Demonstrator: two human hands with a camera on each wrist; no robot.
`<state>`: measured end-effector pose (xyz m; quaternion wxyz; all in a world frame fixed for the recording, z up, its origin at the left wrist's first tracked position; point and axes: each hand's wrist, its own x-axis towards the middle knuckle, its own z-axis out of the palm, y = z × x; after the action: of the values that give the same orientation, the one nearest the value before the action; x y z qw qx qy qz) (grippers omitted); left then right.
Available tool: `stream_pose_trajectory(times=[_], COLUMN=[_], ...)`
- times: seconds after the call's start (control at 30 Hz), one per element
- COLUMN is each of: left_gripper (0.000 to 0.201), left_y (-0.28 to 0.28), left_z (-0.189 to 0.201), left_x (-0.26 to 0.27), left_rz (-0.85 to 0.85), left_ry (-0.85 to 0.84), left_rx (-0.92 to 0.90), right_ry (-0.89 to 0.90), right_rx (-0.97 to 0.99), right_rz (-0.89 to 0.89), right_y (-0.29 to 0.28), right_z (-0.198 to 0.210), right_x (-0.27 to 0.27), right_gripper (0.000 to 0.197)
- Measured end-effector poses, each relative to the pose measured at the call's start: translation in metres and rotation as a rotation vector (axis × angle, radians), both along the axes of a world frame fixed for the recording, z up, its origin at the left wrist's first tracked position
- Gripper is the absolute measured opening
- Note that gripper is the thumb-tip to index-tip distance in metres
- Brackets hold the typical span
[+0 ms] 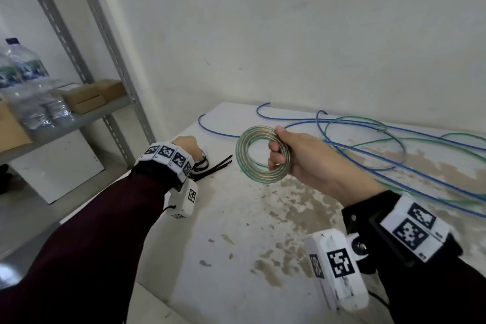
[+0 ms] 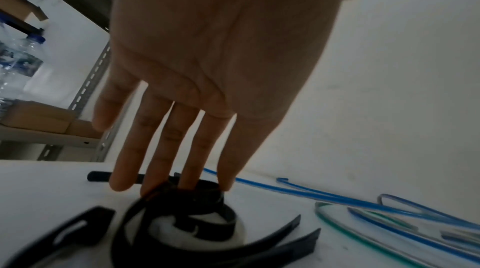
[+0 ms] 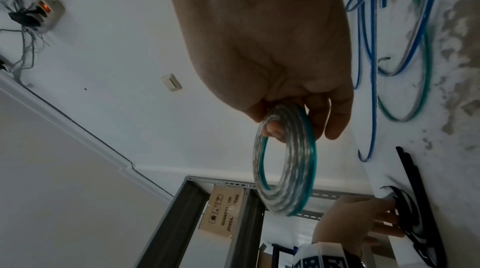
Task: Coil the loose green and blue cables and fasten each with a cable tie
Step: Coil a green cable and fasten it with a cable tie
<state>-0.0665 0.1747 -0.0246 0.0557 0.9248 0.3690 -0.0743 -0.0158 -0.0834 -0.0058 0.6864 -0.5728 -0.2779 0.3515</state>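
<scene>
My right hand (image 1: 278, 150) grips a small round coil of green cable (image 1: 242, 155) and holds it up above the white table (image 1: 231, 250). In the right wrist view the fingers wrap the top of the green coil (image 3: 285, 172). My left hand (image 2: 171, 184) reaches down with straight fingers, and its fingertips touch a curled black cable tie (image 2: 207, 192) in a small pile of ties (image 1: 221, 163) near the table's left edge. The loose blue and green cables (image 1: 368, 122) lie tangled across the back right of the table.
A grey metal shelf (image 1: 110, 110) stands left of the table, carrying water bottles (image 1: 26, 79) and cardboard boxes (image 1: 92, 97). A white wall runs close behind the table. The tabletop has worn brown patches (image 1: 289, 208). A power strip (image 3: 46, 9) shows in the right wrist view.
</scene>
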Motion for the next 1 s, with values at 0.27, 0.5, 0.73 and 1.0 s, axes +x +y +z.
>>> stream_pose_trajectory(times=[0.27,0.5,0.73,1.0], left_gripper=[0.026,0.022,0.021,0.018], left_y=[0.014,0.006,-0.054,-0.179], left_z=[-0.006,0.013,0.062,0.083], left_x=[0.013,0.001,-0.008,0.027], left_rz=[-0.053,0.013,-0.169,-0.526], left_ry=[-0.048,-0.106,-0.59,-0.938], left_rx=[0.012,0.005,-0.022,-0.835], right_ry=[0.045,0.031,-0.179,-0.701], right_rx=[-0.029,-0.025,-0.05,-0.217], right_rz=[-0.014,-0.003,-0.006,-0.002], right_y=[0.008,0.001,-0.029,-0.11], right_z=[-0.012,-0.011,0.007,0.038], right_x=[0.006,0.004,0.005,0.027], right_gripper=[0.041,0.042,0.041,0.04])
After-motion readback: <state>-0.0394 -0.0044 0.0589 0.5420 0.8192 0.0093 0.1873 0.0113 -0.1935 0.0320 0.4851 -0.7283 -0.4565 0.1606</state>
